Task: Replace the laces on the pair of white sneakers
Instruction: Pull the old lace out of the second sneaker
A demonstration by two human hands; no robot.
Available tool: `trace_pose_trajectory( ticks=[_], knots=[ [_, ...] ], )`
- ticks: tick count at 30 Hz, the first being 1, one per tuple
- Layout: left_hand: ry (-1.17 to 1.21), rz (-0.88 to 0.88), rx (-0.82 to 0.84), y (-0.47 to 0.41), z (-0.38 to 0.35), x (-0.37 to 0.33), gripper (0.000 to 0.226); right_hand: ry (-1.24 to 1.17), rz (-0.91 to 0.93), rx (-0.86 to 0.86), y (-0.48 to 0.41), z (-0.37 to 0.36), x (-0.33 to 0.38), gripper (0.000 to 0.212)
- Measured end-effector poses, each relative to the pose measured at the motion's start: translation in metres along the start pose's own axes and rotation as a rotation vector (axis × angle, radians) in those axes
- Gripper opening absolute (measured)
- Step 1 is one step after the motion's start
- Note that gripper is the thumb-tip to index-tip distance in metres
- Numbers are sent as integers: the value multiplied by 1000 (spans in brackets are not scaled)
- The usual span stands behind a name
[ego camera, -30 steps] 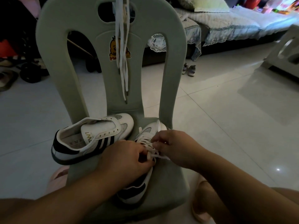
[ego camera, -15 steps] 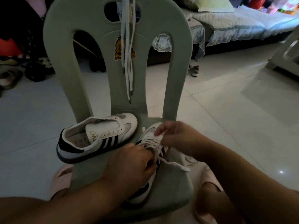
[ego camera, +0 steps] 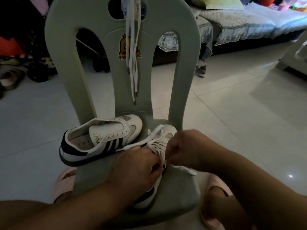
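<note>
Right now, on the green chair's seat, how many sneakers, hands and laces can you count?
White black-striped sneakers: 2
Bare hands, left and right: 2
White flat lace, threaded in one sneaker, pinched by both hands: 1
Total: 5

Sneaker tongue [ego camera: 99, 136] — gold "TWLT", insole print [ego camera: 82, 144] unreadable

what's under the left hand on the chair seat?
The laced sneaker: its toe, crossed lace and heel show around the left hand, which grips it. Its tongue and upper eyelets are covered. The right hand pinches the lace beside it.
</note>
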State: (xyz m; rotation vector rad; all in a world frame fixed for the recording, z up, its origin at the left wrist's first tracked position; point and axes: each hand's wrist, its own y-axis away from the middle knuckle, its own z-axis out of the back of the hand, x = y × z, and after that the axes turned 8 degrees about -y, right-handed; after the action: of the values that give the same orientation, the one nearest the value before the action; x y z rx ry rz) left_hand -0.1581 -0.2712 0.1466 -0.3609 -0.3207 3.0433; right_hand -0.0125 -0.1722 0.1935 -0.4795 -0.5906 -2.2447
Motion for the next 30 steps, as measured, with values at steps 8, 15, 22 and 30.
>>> trace_pose_trajectory(
  ticks=[8,15,22,30],
  knots=[
    [104,-74,72,-3,-5,14,25,-158,-166,11,7,-23,0,31],
    [-1,-98,-1,-19,-4,18,11,-247,-229,-99,8,-38,7,22],
    [225,-163,105,-21,6,26,22,-275,-326,-100,8,-24,0,18],
    [388,68,258,-24,21,44,21,-291,-375,-161,9,-14,-13,21]
  ],
)
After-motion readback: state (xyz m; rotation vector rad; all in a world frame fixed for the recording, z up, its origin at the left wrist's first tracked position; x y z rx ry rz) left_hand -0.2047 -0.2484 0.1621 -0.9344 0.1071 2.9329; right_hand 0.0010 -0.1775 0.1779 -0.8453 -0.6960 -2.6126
